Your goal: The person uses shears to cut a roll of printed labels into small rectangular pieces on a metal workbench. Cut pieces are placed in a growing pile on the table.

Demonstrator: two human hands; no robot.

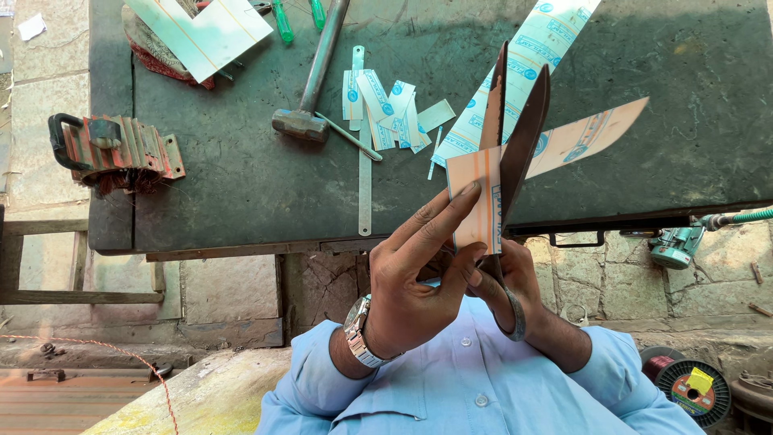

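My left hand (419, 274) pinches a thin pale sheet piece (477, 201) with orange lines and blue print, thumb under it and fingers over its near edge. My right hand (519, 282) grips the handles of large dark scissors (515, 129); their blades stand apart around the sheet, pointing away from me. A long strip of the same sheet (592, 137) trails off to the right past the blades. Both hands are held over the near edge of a dark workbench (241, 177). A metal wristwatch is on my left wrist.
On the bench lie a hammer (310, 72), a steel ruler (365, 177), several cut sheet scraps (390, 105), a long printed strip (531, 56), green-handled screwdrivers (283, 22) and a finned motor part (113, 149). A copper wire spool (692, 391) sits on the floor at right.
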